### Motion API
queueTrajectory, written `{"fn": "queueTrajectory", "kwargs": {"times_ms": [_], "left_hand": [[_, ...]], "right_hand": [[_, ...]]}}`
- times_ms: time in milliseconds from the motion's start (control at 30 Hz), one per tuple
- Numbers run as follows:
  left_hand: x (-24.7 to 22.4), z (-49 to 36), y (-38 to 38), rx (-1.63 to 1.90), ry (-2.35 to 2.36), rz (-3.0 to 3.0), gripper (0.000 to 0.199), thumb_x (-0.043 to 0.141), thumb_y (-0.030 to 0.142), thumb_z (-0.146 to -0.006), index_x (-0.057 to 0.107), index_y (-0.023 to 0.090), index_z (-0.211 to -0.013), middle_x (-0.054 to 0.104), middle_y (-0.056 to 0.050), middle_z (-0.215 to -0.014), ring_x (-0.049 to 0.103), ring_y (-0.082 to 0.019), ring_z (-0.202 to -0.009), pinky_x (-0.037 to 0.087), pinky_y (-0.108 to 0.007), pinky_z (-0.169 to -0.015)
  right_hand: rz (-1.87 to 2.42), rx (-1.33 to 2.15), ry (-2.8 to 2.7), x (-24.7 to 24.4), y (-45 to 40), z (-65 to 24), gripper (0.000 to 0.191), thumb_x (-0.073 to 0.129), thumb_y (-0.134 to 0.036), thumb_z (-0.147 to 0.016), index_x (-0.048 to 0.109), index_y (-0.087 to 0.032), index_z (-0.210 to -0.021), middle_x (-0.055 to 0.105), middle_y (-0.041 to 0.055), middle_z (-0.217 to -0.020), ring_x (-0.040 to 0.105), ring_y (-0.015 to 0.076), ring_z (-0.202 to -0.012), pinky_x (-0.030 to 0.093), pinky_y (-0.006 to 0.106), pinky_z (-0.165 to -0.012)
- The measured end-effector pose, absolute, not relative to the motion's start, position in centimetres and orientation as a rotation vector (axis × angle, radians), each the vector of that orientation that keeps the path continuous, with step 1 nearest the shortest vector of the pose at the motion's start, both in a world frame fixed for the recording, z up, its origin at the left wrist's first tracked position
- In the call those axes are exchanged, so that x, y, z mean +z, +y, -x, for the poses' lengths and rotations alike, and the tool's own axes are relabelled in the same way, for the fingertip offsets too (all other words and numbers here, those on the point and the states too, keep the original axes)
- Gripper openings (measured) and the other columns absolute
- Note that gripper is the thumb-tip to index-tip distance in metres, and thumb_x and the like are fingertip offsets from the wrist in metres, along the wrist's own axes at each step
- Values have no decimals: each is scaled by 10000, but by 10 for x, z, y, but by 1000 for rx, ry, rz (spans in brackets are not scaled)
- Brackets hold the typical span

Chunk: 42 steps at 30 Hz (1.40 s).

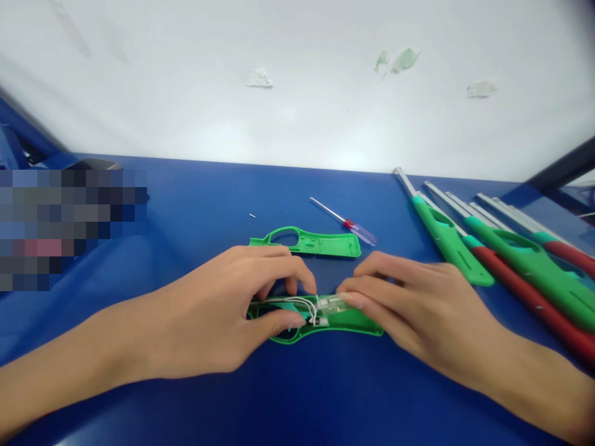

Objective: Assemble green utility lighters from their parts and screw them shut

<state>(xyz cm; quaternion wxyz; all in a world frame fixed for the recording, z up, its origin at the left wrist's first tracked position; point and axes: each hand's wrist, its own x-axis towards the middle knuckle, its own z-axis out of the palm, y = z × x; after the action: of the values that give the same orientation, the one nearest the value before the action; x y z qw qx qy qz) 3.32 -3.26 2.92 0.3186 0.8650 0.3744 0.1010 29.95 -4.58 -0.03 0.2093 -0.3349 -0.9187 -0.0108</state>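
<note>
An opened green lighter shell half (360,323) lies in front of me with its inner parts showing. My left hand (227,303) is closed around its left part, thumb on the near side and fingers on the far side. White wires (304,301) curve out from under that hand toward the middle of the shell. My right hand (418,300) pinches a clear plastic fuel tank (331,305) at its right end, over the shell's cavity. Just beyond my hands rests the other green shell half (325,244), hollow side up.
A screwdriver (360,231) with a clear and red handle lies behind the shells, and a tiny screw (252,215) to its left. Several green lighters (449,241) and red lighters (515,279) are spread at the right. A white wall (297,118) borders the blue table (195,204).
</note>
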Motion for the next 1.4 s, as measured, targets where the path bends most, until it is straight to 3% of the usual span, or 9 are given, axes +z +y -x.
{"fn": "queueTrajectory", "kwargs": {"times_ms": [267,533,733,900,1133,1400], "left_hand": [[28,-32,-34,283,980,-2275,95,641,239,-970,649,294,-1047,651,83,-843,513,-90,-666,371,-232,-603],[29,-33,-33,277,977,-2268,83,640,233,-970,658,285,-1032,642,84,-811,496,-86,-640,367,-235,-594],[31,-34,-33,271,964,-2254,71,630,221,-970,660,273,-1008,639,78,-807,503,-88,-643,378,-237,-601],[30,-34,-32,275,955,-2266,71,629,229,-976,656,280,-1018,645,87,-819,487,-82,-628,372,-238,-603],[30,-33,-32,265,977,-2278,96,647,246,-964,653,297,-1044,631,87,-828,492,-88,-644,363,-238,-598],[29,-32,-33,268,956,-2288,86,657,235,-965,651,288,-1033,636,97,-845,480,-78,-637,364,-229,-606]], "right_hand": [[934,-132,-2570,1,-47,-299,424,420,-357,-1117,788,-220,-956,709,13,-820,640,113,-566,359,289,-467],[952,-150,-2624,-1,-46,-300,393,411,-360,-1120,770,-230,-1032,752,28,-891,706,149,-662,379,297,-500],[948,19,-2638,-1,-46,-304,301,516,-482,-1071,719,-280,-1164,741,20,-1024,701,146,-729,408,273,-530],[925,128,-2622,0,-43,-304,322,440,-386,-1112,749,-296,-1102,742,9,-1009,715,130,-743,456,257,-579],[885,34,-2616,0,-40,-304,424,377,-360,-1128,774,-265,-1013,754,4,-964,712,118,-670,453,252,-527],[843,-39,-2595,1,-41,-304,316,454,-318,-1109,744,-219,-1033,743,19,-934,682,130,-727,488,249,-603]]}}
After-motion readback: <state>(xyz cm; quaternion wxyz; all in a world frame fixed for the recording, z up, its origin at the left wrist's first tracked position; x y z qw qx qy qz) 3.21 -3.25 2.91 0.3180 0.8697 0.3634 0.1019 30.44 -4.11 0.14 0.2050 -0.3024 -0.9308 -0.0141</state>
